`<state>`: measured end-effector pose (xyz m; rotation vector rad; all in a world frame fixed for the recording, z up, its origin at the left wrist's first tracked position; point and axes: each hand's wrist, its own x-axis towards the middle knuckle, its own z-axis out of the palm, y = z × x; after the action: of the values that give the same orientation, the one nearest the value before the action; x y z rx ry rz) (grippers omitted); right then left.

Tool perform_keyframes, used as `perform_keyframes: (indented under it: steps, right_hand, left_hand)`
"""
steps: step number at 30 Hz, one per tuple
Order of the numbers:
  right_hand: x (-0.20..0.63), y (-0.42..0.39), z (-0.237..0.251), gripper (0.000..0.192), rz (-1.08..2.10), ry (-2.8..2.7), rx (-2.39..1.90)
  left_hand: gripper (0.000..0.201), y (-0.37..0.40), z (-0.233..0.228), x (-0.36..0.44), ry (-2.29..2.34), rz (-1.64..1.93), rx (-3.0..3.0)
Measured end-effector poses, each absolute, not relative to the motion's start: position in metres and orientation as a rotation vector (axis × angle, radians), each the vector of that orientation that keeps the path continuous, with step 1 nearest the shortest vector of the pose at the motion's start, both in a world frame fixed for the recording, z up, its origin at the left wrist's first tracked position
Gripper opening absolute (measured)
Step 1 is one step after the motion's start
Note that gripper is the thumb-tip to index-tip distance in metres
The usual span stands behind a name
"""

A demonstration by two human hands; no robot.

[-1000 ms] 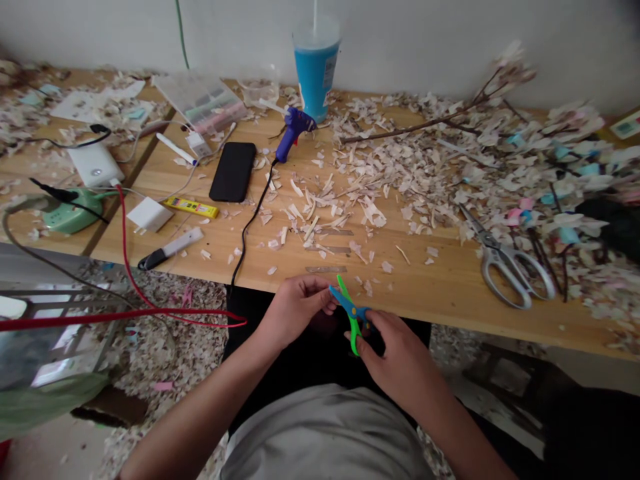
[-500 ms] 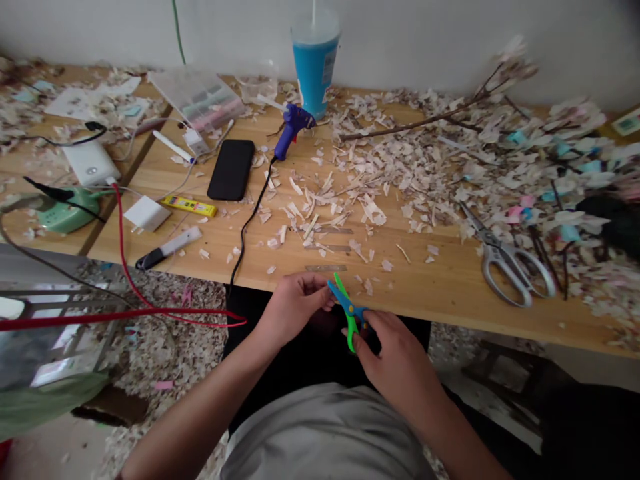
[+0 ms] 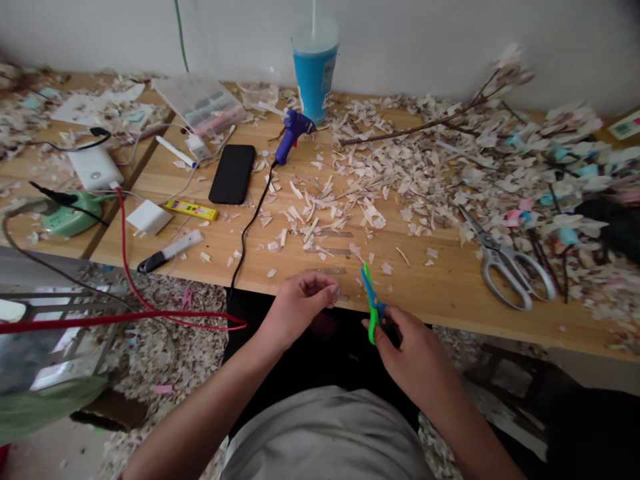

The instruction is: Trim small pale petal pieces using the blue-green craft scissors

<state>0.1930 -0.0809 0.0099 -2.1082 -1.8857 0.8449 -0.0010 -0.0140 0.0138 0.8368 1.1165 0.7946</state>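
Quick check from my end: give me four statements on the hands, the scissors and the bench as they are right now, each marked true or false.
1. The right hand holds the green-and-blue scissors. True.
2. The left hand grips the metal scissors. False: they lie on the table, untouched.
3. The glue gun lies near the blue cup. True.
4. The black phone stands upright. False: it lies flat.

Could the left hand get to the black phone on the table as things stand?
Probably yes: the left hand hovers at the table edge pinching something too small to tell, and only scattered shavings and a black cord lie before the black phone.
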Motion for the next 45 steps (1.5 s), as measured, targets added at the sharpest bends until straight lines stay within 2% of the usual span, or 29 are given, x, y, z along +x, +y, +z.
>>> perform_keyframes:
  steps: [6, 12, 17, 23, 30, 37, 41, 45]
  right_hand:
    - [0.19, -0.086, 0.005, 0.026, 0.875, -1.833, -1.941]
    - [0.189, -0.08, 0.009, 0.036, 1.077, -1.441, -1.969]
    - [0.187, -0.076, 0.012, 0.038, 1.18, -1.324, -1.929]
    - [0.192, -0.077, 0.011, 0.045, 1.181, -1.212, -1.946]
    - [0.21, -0.072, 0.01, 0.042, 1.149, -1.148, -1.996]
    - [0.209, -0.073, 0.006, 0.045, 1.172, -1.193, -1.997]
    - [0.204, -0.074, 0.005, 0.045, 1.165, -1.2, -1.993]
    - [0.197, -0.074, 0.008, 0.044, 1.129, -1.247, -1.987]
  left_hand:
    - [0.022, -0.014, 0.01, -0.003, 1.072, 0.832, 0.707]
    - [0.034, -0.015, 0.006, -0.007, 1.119, 0.872, 0.6]
    - [0.032, -0.013, 0.003, -0.013, 1.167, 0.888, 0.682]
    - [0.02, -0.005, 0.006, -0.055, 1.684, 0.964, 1.225]
    - [0.029, 0.003, 0.011, -0.127, 2.085, 0.986, 1.278]
    - [0.034, 0.004, 0.007, -0.166, 2.02, 1.049, 1.2]
    - [0.034, -0.003, 0.006, -0.138, 1.825, 0.996, 1.221]
    - [0.022, -0.008, 0.009, -0.098, 1.741, 0.725, 1.452]
